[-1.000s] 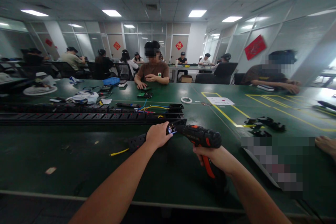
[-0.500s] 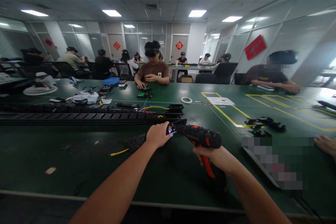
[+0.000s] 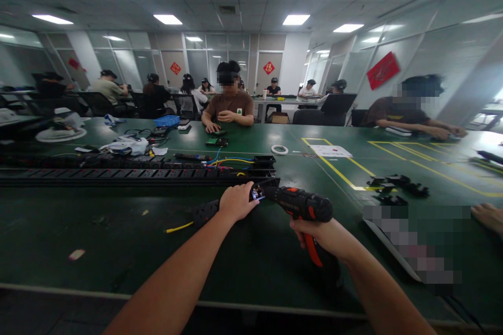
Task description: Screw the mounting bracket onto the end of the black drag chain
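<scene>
My right hand (image 3: 316,234) is wrapped round the grip of a black and orange cordless drill (image 3: 302,203), which points left. The drill's front end meets the open end of a black socket strip (image 3: 205,213), where small metal parts show. My left hand (image 3: 236,202) is closed over this strip near that end and covers its middle. From the strip's left end a yellow wire (image 3: 179,227) sticks out over the table. I cannot make out the drill's bit or any screw.
Long black socket rails (image 3: 118,175) lie behind my hands, with coloured wires (image 3: 231,161). A tape roll (image 3: 279,150), a paper sheet (image 3: 329,151) and black plastic parts (image 3: 404,186) rest on the green table (image 3: 129,251). A blurred-out tray lies right, near another person's hand (image 3: 487,214). A co-worker (image 3: 230,104) sits opposite.
My hands, the drill and the strip hold almost the same place. At the far right, a co-worker's hands have shifted a little to the right.
</scene>
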{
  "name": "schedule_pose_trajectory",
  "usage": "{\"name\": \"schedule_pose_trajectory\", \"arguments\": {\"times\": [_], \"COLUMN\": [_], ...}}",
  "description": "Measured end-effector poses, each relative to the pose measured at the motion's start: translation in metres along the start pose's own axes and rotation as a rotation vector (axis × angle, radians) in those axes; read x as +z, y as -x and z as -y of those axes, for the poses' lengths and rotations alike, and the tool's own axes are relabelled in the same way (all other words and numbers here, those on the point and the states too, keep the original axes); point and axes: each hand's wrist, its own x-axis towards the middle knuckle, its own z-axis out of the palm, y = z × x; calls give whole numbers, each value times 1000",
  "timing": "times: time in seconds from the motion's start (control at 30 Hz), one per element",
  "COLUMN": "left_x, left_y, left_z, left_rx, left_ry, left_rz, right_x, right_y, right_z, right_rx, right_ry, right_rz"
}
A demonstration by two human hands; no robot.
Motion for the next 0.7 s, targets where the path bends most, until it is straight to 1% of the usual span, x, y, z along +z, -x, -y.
{"name": "schedule_pose_trajectory", "arguments": {"times": [0.1,0.23,0.43,0.6,0.7], "left_x": [1,-1,-2,0,1], "left_y": [0,0,1,0,-1], "left_z": [0,-1,-2,-1,-1], "left_rx": [4,-11,-24,-15,-10], "left_ry": [6,9,12,11,15], "left_rz": [-10,15,22,11,3], "right_x": [0,1,-1,-2,-3], "right_y": [0,0,0,-1,-1], "right_z": [0,-2,-4,-7,-9], "right_rx": [-9,-23,18,36,23], "right_ry": [8,-48,-134,-144,-88], "right_rz": [-1,1,15,18,17]}}
